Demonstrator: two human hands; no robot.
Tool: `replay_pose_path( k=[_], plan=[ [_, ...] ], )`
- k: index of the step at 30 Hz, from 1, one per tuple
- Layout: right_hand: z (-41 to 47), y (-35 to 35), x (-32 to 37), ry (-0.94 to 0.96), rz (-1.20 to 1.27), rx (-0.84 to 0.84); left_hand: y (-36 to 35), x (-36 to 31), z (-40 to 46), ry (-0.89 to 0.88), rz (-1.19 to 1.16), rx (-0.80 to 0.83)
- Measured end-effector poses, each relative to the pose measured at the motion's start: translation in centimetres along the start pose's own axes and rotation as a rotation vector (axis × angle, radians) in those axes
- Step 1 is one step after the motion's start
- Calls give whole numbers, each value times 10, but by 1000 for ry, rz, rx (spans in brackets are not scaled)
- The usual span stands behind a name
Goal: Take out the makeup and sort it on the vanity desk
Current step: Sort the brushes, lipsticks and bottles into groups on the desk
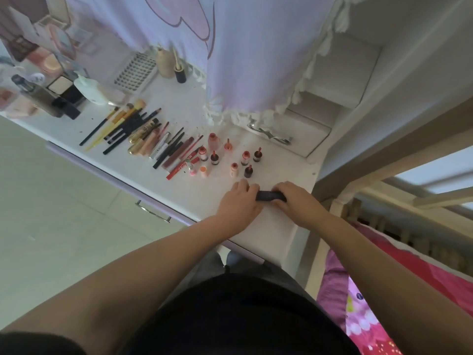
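Observation:
On the white vanity desk (179, 190), near its right front corner, my left hand (239, 204) and my right hand (294, 201) together grip a small flat black item (270, 196), one hand at each end. What it is cannot be made out. Just beyond my hands stand several small bottles (247, 157) with red and pink contents. To their left lie rows of lip pencils and tubes (176, 149), then makeup brushes (122, 124).
Compacts and palettes (61, 88) crowd the far left corner, with a white bottle (89, 89), a studded tray (135, 70) and a beige vase (165, 62). A curtain (243, 47) hangs over the desk's back. A drawer handle (153, 212) sits below the front edge; pink bedding (384, 290) lies right.

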State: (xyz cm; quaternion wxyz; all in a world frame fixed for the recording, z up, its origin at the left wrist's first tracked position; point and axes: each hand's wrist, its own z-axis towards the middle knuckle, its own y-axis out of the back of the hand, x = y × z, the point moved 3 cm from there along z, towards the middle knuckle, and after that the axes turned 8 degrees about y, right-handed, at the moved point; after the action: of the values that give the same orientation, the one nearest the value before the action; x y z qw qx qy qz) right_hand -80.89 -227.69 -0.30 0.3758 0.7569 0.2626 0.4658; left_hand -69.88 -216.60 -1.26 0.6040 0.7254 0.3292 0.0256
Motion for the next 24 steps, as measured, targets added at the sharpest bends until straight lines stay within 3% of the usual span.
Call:
replay_pose_path(
  k=[2,7,11,16,21,24],
  plan=[
    [-6,3,15,48,56,12,8,9,-4,-86,102,-22],
    [-13,20,46,190,-4,122,39,15,-24,-251,-111,199],
    [-25,56,20,77,-26,81,67,64,-37,-131,-119,197],
    [-16,39,29,-20,288,41,62,62,-46,11,-383,91],
    [11,6,48,-2,323,-251,50,45,-41,91,-437,-181],
    [23,-15,51,-57,360,-316,44,53,-38,183,-481,-265]
  ],
)
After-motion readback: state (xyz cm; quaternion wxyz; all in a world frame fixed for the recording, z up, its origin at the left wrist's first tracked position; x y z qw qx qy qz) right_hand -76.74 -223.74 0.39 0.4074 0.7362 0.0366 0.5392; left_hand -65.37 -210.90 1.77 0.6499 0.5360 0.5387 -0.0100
